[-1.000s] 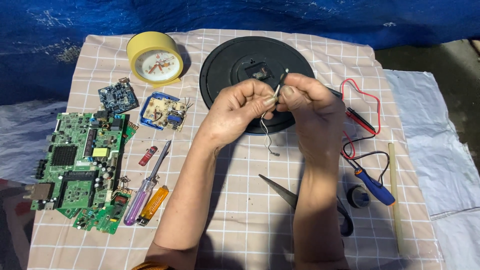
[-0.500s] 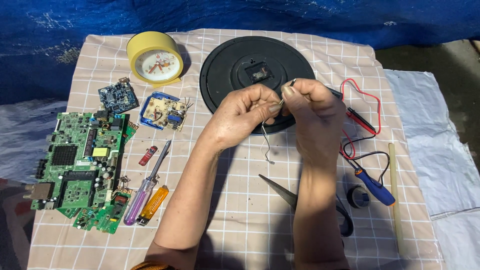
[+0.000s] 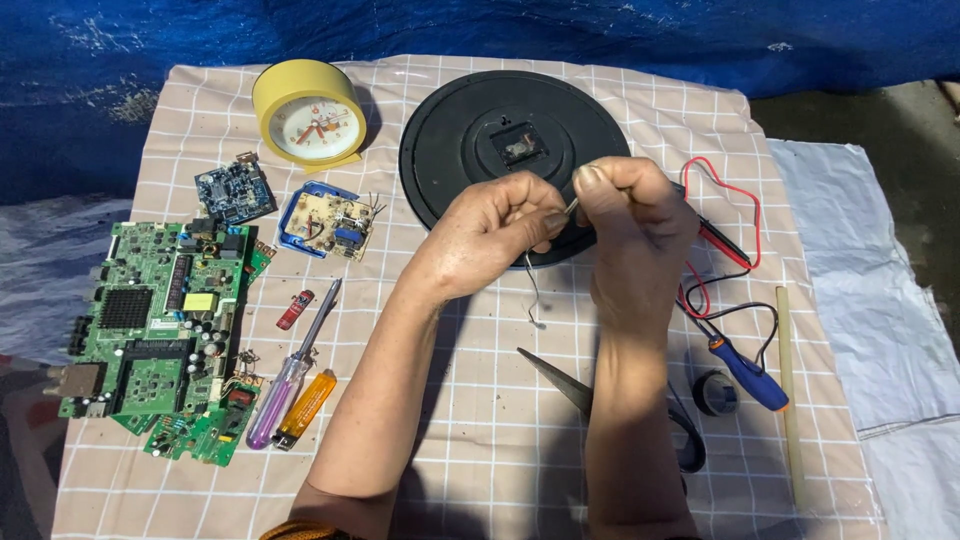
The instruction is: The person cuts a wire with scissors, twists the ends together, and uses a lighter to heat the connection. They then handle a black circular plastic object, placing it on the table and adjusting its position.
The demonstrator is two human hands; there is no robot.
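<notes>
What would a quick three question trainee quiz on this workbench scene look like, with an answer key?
1. True or false: both hands pinch the thin wire above the cloth.
2. Which lies nearest the large green circuit board? A) purple-handled screwdriver B) glue stick C) roll of black tape
3. What colour is the small alarm clock beside the black round clock back?

Key
1. True: the left hand and right hand meet at the wire's top end, and the rest dangles.
2. A.
3. Yellow.
</notes>
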